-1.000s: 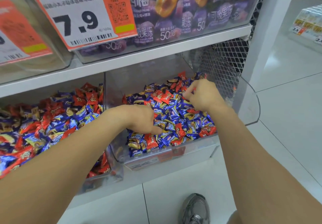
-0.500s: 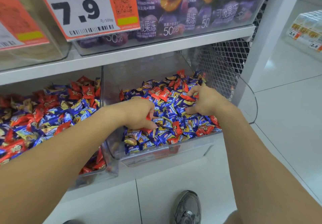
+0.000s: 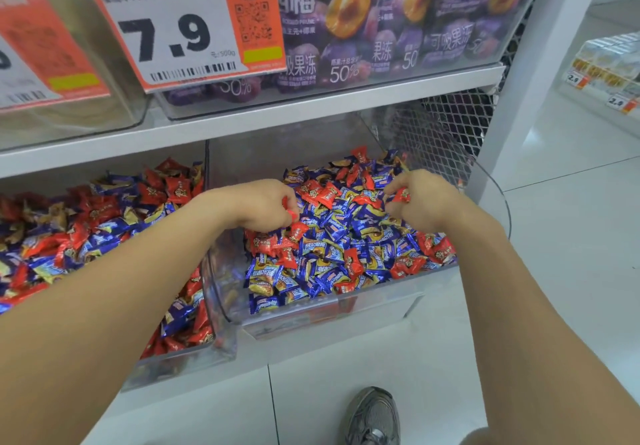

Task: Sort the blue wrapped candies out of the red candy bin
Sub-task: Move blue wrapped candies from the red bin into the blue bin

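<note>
- Two clear bins side by side on the lower shelf (image 3: 311, 351): right bin (image 3: 408, 301), left bin (image 3: 180, 361), walls touching.
- Wrapped candies (image 3: 332, 254) heaped in right bin; a second heap (image 3: 86, 237) in left bin.
- Left hand (image 3: 263, 207) over right bin's left part, fingers down among candies.
- Right hand (image 3: 420, 202) over right bin's rear right, one candy (image 3: 401, 195) pinched at fingertips.
- Upper shelf (image 3: 311, 105) above the bins carries a bin of pouches (image 3: 381, 29); price tag (image 3: 180, 25) on its front left.
- Mesh panel (image 3: 450, 122) behind right bin.
- Shoe (image 3: 375, 417) on floor (image 3: 571, 237), below and before the shelf.
</note>
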Demonstrator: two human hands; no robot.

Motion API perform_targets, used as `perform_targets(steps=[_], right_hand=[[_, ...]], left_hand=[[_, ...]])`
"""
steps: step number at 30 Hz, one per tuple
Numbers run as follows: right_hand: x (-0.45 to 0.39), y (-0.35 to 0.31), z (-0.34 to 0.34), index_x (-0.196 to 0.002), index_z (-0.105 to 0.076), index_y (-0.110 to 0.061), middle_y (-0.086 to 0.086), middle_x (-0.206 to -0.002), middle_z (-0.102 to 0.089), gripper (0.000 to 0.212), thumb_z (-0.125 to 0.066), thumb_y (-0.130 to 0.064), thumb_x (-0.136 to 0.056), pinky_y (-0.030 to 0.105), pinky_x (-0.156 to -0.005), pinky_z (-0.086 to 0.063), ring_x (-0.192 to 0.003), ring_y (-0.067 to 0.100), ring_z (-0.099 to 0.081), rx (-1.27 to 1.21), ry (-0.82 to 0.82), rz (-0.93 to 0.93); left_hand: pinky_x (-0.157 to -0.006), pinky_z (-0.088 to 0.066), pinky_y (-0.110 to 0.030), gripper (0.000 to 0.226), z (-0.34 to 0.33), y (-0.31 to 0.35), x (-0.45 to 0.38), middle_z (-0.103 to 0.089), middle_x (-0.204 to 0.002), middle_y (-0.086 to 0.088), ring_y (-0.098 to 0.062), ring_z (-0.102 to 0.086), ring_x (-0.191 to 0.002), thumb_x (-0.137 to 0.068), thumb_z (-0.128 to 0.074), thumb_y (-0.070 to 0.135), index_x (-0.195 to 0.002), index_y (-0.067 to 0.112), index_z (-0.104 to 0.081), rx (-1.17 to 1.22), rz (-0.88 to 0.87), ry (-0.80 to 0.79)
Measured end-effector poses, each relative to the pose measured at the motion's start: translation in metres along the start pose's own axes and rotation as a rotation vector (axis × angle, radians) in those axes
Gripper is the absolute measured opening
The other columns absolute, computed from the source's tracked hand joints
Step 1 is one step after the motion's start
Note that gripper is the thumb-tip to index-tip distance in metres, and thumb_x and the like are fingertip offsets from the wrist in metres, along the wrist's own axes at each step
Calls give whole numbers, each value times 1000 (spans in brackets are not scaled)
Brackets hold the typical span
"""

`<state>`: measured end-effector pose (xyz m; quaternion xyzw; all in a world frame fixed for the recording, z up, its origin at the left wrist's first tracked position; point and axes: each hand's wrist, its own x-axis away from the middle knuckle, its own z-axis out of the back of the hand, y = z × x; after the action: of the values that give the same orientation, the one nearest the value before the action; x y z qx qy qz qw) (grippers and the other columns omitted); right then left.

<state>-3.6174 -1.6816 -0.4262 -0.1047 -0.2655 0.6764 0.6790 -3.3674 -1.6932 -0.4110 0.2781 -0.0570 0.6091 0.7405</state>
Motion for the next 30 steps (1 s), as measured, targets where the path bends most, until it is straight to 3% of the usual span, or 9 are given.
perform_targets(steps=[3,7,10,14,17,21,25,28,30], right_hand=[[-2,-5,-4,-120,-63,-14,12,-118,-62,22,-57,-19,-99,23,-55,-37,-66,13,-54,-49,108,49],[-10,-15,-21,-125,-61,-16,11,-122,-41,27,-47,-10,-102,23,-67,-42,-83,21,-53,-60,135,113],[-16,-16,-29,-134,-57,-16,12,-136,-37,34,-46,-11,-102,27,-79,-40,-93,26,-51,-30,63,107],[-15,-16,-30,-124,-66,-11,9,-138,-57,28,-58,-19,-98,21,-82,-37,-112,24,-58,-34,45,86],[-13,-17,-29,-111,-70,-11,8,-124,-66,18,-62,-18,-97,24,-75,-42,-93,21,-63,-41,61,69],[-7,-36,-26,-105,-65,-13,4,-90,-67,17,-50,-20,-100,34,-67,-50,-68,21,-59,-156,165,110],[22,-99,-51,-111,-62,-14,0,-94,-62,18,-47,-21,-102,26,-73,-38,-91,20,-61,-317,245,385],[56,-154,-92,-112,-57,-15,4,-101,-51,14,-50,-18,-100,38,-81,-44,-92,28,-57,-221,177,696],[70,-174,-113,-114,-56,-15,7,-106,-43,21,-57,-7,-94,43,-75,-48,-86,31,-54,-49,224,813]], left_hand=[[-87,-47,-33,32,-2,0,-3,-58,-117,1,-20,-56,-101,-91,-63,36,-118,22,-56,-159,37,7],[-82,-42,-29,56,-9,2,-6,-52,-110,6,-18,-51,-97,-78,-75,48,-124,26,-52,-217,0,-46],[-77,-42,-29,48,-15,3,-11,-61,-106,1,-20,-53,-93,-79,-76,41,-118,20,-57,-261,-65,-6],[-76,-45,-32,39,-11,5,-8,-64,-98,-3,-21,-56,-89,-84,-72,39,-113,17,-59,-236,-95,57],[-66,-38,-29,29,-3,9,10,-56,-82,7,-13,-52,-75,-88,-64,45,-102,22,-55,-120,-107,147],[-73,-38,-28,14,-4,6,57,-55,-91,5,-8,-55,-80,-91,-60,39,-100,31,-52,103,-213,424],[-76,-31,-2,17,-17,-6,119,-43,-100,7,4,-49,-89,-93,-56,18,-107,27,-52,206,-233,748],[-73,-31,-15,19,-12,-49,152,-44,-101,3,-6,-45,-80,-92,-57,15,-109,22,-54,98,-132,808],[-71,-26,-23,20,-8,-87,164,-43,-99,-2,-17,-43,-76,-92,-58,12,-111,18,-56,35,0,811]])
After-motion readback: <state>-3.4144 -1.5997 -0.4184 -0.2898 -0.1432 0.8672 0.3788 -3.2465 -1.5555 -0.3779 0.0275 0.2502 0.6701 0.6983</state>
